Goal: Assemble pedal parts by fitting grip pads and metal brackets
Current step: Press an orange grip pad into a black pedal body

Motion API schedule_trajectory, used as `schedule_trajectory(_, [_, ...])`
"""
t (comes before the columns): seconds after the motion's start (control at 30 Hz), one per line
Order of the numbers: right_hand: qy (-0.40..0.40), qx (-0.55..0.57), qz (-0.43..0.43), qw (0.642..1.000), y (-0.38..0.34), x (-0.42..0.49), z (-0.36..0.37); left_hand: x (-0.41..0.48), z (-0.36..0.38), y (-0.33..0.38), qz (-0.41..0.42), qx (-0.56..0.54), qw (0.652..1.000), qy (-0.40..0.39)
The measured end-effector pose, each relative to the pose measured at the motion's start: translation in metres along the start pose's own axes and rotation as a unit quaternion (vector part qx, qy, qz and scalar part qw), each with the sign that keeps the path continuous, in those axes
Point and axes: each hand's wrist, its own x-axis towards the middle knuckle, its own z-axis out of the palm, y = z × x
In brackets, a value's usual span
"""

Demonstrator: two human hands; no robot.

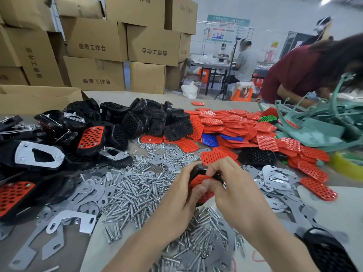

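Above a heap of bolts (137, 191), the left hand (176, 193) and right hand (233, 187) both gripped one black pedal body (199, 169), fingers curled round it and thumbs on the red grip pad (198, 180) at its face. Metal brackets (72, 220) lay scattered on the tabletop (343, 209). Beyond sat a pile of black pedals (141, 118) at left and loose red pads (225, 122) at right, with cardboard boxes (94, 36) stacked behind.

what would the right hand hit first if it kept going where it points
The right hand meets the red grip pad it is pinching; just beyond, probably the left hand.
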Motion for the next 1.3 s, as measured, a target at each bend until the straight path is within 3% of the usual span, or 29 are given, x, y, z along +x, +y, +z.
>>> schedule_trajectory(0.33, [0.024, 0.051, 0.014, 0.998, -0.002, -0.011, -0.001, -0.004, 0.0, 0.002, 0.022, -0.014, 0.999, 0.031])
schedule_trajectory(0.57, [0.018, 0.104, 0.039, 0.994, 0.0, -0.011, 0.001, -0.003, 0.0, 0.009, -0.012, -0.063, 0.997, 0.049])
schedule_trajectory(0.87, [-0.011, 0.127, 0.053, 0.99, 0.011, -0.001, 0.007, 0.005, 0.001, 0.016, -0.06, -0.045, 0.996, 0.058])
schedule_trajectory(0.97, [-0.036, 0.227, 0.079, 0.97, 0.023, 0.009, 0.004, 0.008, 0.0, 0.018, -0.08, -0.078, 0.992, 0.066])
schedule_trajectory(1.1, [-0.05, 0.38, 0.131, 0.914, 0.035, 0.007, 0.025, 0.012, -0.007, 0.015, -0.119, -0.152, 0.974, 0.12])
schedule_trajectory(1.3, [-0.014, 0.347, 0.11, 0.931, 0.038, 0.012, 0.054, 0.013, -0.014, 0.007, -0.164, -0.208, 0.953, 0.148])
